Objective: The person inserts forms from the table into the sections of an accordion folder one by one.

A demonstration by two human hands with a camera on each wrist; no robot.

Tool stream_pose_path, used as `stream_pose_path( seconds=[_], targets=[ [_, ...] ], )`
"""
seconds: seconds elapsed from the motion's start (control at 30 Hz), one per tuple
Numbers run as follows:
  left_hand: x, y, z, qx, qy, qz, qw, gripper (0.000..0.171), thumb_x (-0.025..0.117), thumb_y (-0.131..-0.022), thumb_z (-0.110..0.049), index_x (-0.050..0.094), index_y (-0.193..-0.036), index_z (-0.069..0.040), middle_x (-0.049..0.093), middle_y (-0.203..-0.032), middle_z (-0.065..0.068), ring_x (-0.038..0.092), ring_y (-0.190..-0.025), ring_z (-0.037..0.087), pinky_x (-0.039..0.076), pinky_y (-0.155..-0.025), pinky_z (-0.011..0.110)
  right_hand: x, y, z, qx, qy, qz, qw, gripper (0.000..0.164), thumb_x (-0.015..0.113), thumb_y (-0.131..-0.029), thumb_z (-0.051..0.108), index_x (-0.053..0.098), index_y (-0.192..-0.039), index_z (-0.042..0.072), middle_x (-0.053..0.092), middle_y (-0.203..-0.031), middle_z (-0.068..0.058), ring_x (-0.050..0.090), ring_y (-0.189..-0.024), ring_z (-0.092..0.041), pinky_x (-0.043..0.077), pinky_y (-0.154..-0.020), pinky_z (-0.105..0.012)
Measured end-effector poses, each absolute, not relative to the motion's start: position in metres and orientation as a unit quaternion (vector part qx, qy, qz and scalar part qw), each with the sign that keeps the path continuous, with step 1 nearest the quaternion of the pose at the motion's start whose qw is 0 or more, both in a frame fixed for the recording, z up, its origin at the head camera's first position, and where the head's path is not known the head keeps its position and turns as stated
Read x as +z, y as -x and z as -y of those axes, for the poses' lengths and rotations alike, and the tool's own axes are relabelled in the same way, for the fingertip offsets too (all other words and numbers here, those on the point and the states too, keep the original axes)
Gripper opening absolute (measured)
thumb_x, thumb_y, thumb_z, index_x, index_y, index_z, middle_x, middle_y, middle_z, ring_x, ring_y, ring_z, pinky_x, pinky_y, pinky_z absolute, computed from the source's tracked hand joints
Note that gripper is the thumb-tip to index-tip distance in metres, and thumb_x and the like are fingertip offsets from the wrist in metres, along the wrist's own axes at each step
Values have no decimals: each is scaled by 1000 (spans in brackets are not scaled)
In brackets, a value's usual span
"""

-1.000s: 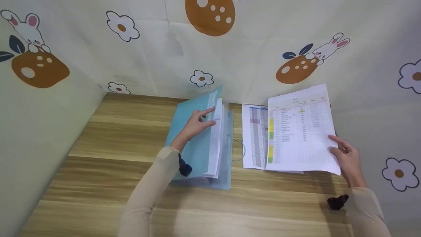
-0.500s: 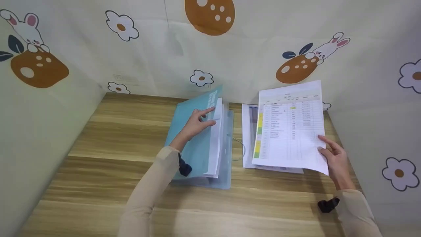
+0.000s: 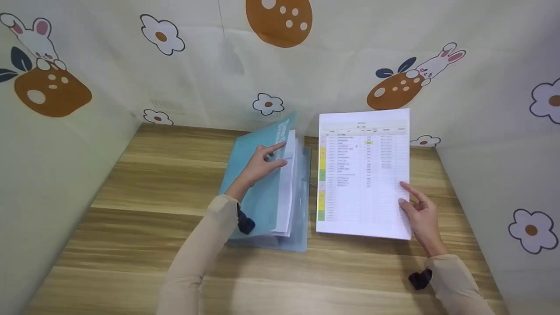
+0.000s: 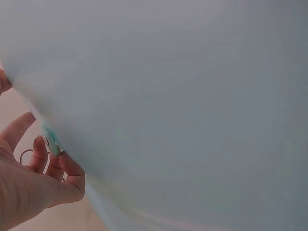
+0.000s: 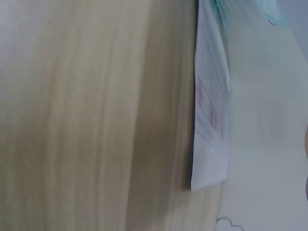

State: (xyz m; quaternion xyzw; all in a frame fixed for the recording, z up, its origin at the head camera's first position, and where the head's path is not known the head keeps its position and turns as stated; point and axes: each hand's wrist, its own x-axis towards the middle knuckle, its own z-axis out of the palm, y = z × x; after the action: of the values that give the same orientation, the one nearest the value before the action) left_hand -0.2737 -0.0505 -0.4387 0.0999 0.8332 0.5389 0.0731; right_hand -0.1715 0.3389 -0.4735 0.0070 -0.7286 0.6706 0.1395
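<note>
A light blue folder (image 3: 262, 201) stands partly open left of centre in the head view, with white papers (image 3: 285, 197) under its raised cover. My left hand (image 3: 258, 166) holds the cover by its right edge; in the left wrist view, fingers (image 4: 72, 173) curl at that edge beside a small teal piece (image 4: 51, 142). To the right, my right hand (image 3: 423, 214) pinches the right edge of a printed table sheet (image 3: 358, 205). This sheet hides what lies beneath. In the right wrist view, tilted paper (image 5: 211, 115) shows, and only slivers of fingers (image 5: 306, 139) are visible.
Both items are on a wood-grain table (image 3: 153, 175). A patterned cloth wall (image 3: 197, 74) closes off the back and both sides. Black wrist cameras (image 3: 421, 279) sit at the sleeve cuffs.
My right hand has moved left, turning the printed sheet from a slanted, lifted position to nearly straight over the papers beneath. The left hand and the folder have stayed put.
</note>
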Motion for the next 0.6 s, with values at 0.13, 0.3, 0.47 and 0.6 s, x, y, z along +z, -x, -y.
stream_pose_path(
  seconds=[0.13, 0.3, 0.47, 0.6],
  targets=[
    [-438, 273, 51, 537, -96, -834, 78, 53, 63, -80, -28, 46, -130, -26, 37, -103, 9, 35, -93, 22, 36, -71, 33, -477, 171, -328, 646, 11, 748, 151, 39, 53, -82, -9, 52, -120, -1, 49, -118, -8, 60, -73, -14, 46, -55, -23],
    [-439, 273, 50, 538, -92, -835, 76, 52, 63, -80, -27, 46, -130, -26, 37, -104, 8, 35, -93, 22, 37, -72, 33, -480, 169, -318, 646, 35, 742, 177, 40, 53, -81, -11, 54, -119, 1, 50, -118, -7, 59, -69, -12, 46, -53, -21],
    [-439, 273, 51, 548, -102, -828, 66, 52, 63, -80, -26, 47, -129, -23, 39, -103, 8, 36, -91, 22, 35, -73, 32, -487, 168, -311, 653, 14, 727, 212, 40, 53, -81, -9, 55, -119, 4, 51, -117, -7, 56, -61, -10, 44, -50, -19],
    [-439, 273, 51, 552, -106, -825, 62, 52, 64, -80, -24, 47, -129, -21, 40, -102, 8, 36, -89, 22, 35, -72, 32, -497, 169, -308, 666, -10, 706, 240, 40, 56, -79, -8, 57, -116, 4, 49, -121, -9, 52, -64, -9, 42, -54, -17]
  ],
)
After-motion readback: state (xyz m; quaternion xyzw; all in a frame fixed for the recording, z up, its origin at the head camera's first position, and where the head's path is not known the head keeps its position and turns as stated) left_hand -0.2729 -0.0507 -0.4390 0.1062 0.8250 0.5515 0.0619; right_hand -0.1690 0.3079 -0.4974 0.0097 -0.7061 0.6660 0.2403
